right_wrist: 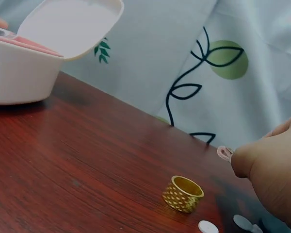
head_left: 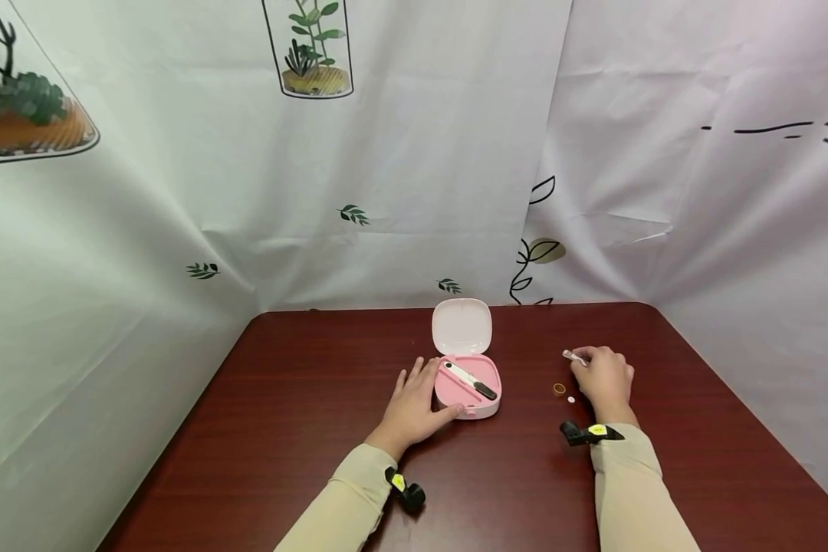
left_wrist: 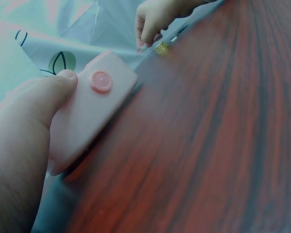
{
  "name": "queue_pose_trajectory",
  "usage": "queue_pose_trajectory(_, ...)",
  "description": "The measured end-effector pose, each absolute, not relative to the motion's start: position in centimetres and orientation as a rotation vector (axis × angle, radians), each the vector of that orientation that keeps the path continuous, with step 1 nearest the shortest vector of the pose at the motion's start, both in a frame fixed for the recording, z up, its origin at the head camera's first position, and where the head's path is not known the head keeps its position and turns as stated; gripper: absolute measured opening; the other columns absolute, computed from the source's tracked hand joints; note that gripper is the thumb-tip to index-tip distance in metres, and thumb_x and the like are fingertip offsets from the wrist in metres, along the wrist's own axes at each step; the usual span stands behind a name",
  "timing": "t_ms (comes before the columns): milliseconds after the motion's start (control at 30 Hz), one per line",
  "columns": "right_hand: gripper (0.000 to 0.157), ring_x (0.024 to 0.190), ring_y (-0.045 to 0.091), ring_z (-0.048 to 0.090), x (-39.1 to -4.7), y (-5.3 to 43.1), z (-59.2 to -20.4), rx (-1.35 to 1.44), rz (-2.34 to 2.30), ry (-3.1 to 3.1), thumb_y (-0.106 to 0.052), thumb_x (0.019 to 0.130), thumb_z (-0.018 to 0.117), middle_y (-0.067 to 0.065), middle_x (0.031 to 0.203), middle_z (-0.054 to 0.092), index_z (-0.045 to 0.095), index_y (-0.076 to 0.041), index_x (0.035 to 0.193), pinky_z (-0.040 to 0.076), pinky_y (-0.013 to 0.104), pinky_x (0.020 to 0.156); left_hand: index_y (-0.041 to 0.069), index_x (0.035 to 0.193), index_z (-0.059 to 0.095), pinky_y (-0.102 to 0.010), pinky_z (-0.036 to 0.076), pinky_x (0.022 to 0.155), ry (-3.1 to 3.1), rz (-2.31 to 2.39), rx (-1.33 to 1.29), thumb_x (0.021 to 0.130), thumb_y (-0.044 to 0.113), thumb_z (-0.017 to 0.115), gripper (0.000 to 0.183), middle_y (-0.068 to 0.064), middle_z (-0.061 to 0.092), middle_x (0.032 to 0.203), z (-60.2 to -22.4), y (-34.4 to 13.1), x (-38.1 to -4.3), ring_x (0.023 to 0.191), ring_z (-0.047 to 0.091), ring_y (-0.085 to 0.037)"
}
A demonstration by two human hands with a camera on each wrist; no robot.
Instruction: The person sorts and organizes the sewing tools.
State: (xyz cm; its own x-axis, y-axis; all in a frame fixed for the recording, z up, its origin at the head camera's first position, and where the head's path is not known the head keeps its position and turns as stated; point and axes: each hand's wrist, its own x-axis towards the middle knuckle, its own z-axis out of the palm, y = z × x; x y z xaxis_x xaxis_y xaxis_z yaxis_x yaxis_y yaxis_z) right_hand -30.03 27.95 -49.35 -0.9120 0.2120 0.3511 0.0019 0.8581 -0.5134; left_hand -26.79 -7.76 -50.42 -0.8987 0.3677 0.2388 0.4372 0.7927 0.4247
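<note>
A small pink-and-white case (head_left: 468, 409) stands on the table with its white lid (head_left: 461, 326) tipped back. Across its pink inner tray lies a slim white tool with a dark end (head_left: 481, 388). My left hand (head_left: 414, 406) rests against the case's left side with fingers spread; its thumb touches the front near a round pink button (left_wrist: 101, 81). Over to the right, my right hand (head_left: 603, 377) pinches a small whitish piece with a looped end (right_wrist: 225, 153), mostly covered by the fingers. Near that hand, a gold dimpled ring (right_wrist: 183, 194) lies beside a white disc (right_wrist: 208, 227).
More small pale pieces (right_wrist: 243, 223) lie by the white disc, under the right hand. The dark red wooden table (head_left: 303, 429) ends at a patterned white curtain (head_left: 414, 153) behind. Each wrist wears a black camera mount (head_left: 407, 492).
</note>
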Motion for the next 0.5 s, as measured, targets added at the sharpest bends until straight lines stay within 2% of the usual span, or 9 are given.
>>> queue_pose_trajectory(333, 0.031, 0.101, 0.045, 0.06, -30.3, 25.9, -48.4, -0.054, 0.787, -2.652, -0.012, 0.092, 0.058, 0.027, 0.114, 0.064, 0.072, 0.001, 0.117, 0.044, 0.061, 0.089, 0.01, 0.159, 0.03, -0.058, 0.015, 0.121, -2.834, -0.721, -0.652, 0.088, 0.071, 0.055, 0.097, -0.01, 0.036, 0.161, -50.7, -7.8, -26.9, 0.153, 0.021, -0.033)
queue_pose_trajectory(500, 0.032, 0.099, 0.042, 0.06, -30.6, 24.2, -47.8, 0.009, 0.8, -2.683, -0.012, 0.093, 0.058, 0.026, 0.116, 0.064, 0.071, 0.0, 0.119, 0.048, 0.057, 0.087, 0.011, 0.16, 0.03, -0.058, 0.014, 0.122, -2.836, -0.718, -0.649, 0.088, 0.071, 0.056, 0.097, -0.01, 0.036, 0.161, -50.6, -7.9, -26.9, 0.154, 0.02, -0.031)
